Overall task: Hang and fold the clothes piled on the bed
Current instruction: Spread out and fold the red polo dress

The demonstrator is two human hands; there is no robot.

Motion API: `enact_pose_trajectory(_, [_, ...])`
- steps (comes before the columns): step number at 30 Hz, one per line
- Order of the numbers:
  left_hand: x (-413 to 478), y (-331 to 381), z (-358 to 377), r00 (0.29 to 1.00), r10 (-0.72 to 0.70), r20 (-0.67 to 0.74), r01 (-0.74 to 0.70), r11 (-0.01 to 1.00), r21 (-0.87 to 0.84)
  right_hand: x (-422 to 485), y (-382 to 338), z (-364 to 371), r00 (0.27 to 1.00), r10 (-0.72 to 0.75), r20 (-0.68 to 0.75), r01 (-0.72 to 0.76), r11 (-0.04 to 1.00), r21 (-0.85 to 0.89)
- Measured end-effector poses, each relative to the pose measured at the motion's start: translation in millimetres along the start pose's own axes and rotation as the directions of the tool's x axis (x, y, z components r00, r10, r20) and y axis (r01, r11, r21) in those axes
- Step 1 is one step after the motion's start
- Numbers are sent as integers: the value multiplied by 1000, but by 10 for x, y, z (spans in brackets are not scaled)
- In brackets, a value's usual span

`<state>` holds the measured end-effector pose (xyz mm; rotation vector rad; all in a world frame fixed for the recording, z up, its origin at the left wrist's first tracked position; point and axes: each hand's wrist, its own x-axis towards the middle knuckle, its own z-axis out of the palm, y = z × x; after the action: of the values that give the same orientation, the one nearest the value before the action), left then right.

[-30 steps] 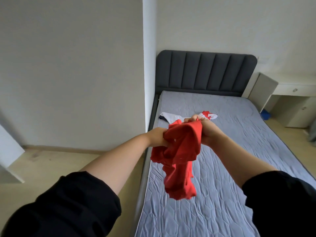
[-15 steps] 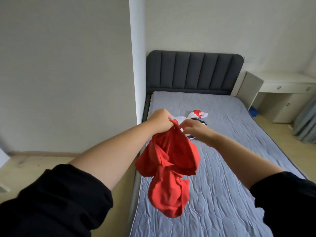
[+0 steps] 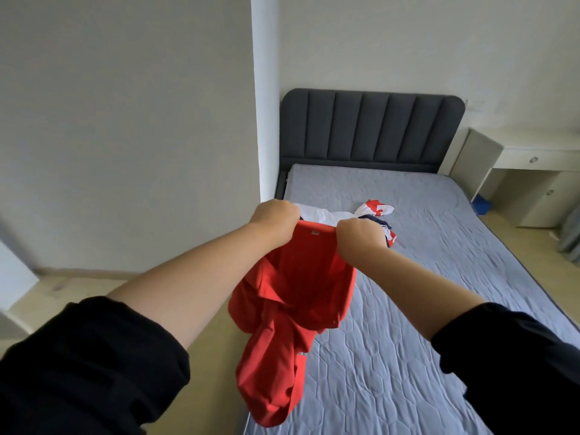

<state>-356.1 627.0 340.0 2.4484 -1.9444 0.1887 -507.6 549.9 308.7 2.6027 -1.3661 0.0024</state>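
Note:
A red garment (image 3: pixel 292 302) hangs in the air over the left edge of the bed (image 3: pixel 423 277). My left hand (image 3: pixel 274 219) grips its top hem on the left. My right hand (image 3: pixel 361 235) grips the same hem on the right, a short span apart, so a small label shows between them. The rest of the red cloth droops bunched and twisted below. Behind my hands, a small pile of white, red and navy clothes (image 3: pixel 375 215) lies on the grey quilted mattress, partly hidden by my fists.
A dark padded headboard (image 3: pixel 370 127) stands at the far end. A white wall corner (image 3: pixel 265 120) juts beside the bed's left side. A white desk with drawers (image 3: pixel 530 171) sits at the right, a blue object (image 3: pixel 480 207) under it. Wooden floor lies left.
My hands have moved apart along the red garment's hem, stretching it open between them. The bunched cloth has dropped lower and spread. The view has shifted slightly.

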Motion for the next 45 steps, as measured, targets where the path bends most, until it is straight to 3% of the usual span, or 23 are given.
enact_pose_trajectory(5, [-33,-250,-18,940,-240,243,279,950,-143,57,148,-181,954,142,263,-161,985,53])
enact_pose_trajectory(8, [-79,-344,-62,844,-336,417,483,814,-322,62,220,-260,904,222,365,-310,929,201])
enact_pose_trajectory(10, [-113,-346,-25,815,-364,451,549,732,-402,49,213,-298,849,244,469,-413,859,301])
enact_pose_trajectory(11, [-108,-346,-1,807,-382,450,572,692,-440,12,199,-317,845,251,472,-438,832,341])
enact_pose_trajectory(14, [8,-335,-43,816,-434,381,567,477,-671,60,262,-313,934,323,150,-349,743,572])
enact_pose_trajectory(15, [58,-348,-47,816,-430,387,565,451,-691,56,285,-339,928,346,142,-358,714,602])
enact_pose_trajectory(17, [55,-305,-46,829,-401,389,556,519,-649,11,298,-368,858,312,408,-506,647,570])
enact_pose_trajectory(18, [26,-288,-26,841,-425,334,531,539,-653,-8,320,-356,850,333,408,-522,634,571])
enact_pose_trajectory(20, [14,-244,5,871,-465,159,444,605,-661,-2,361,-399,898,384,215,-429,651,626])
enact_pose_trajectory(21, [11,-239,25,875,-463,144,440,631,-639,11,397,-390,900,404,163,-413,669,618])
enact_pose_trajectory(24, [-3,-168,118,845,-391,366,535,603,-592,-99,436,-347,867,370,334,-498,646,579])
enact_pose_trajectory(28, [91,-159,151,781,-505,368,590,402,-700,-80,468,-229,856,422,298,-514,641,570])
enact_pose_trajectory(30, [53,-107,208,766,-467,441,618,348,-705,-112,459,-196,843,389,371,-537,626,565])
enact_pose_trajectory(32, [16,-59,286,731,-460,504,655,263,-709,-180,447,-168,816,376,440,-578,562,592])
enact_pose_trajectory(36, [-24,6,396,647,-520,558,653,1,-757,-228,429,-11,830,360,425,-553,438,709])
enact_pose_trajectory(41, [-66,181,697,609,-531,589,547,-256,-797,-291,517,435,764,406,501,-557,24,830])
enact_pose_trajectory(43, [-163,278,828,613,-519,595,508,-317,-801,-345,559,638,759,392,519,-534,-81,842])
enact_pose_trajectory(45, [-290,364,985,661,-484,573,500,-284,-818,-432,597,795,789,351,505,-501,-109,858])
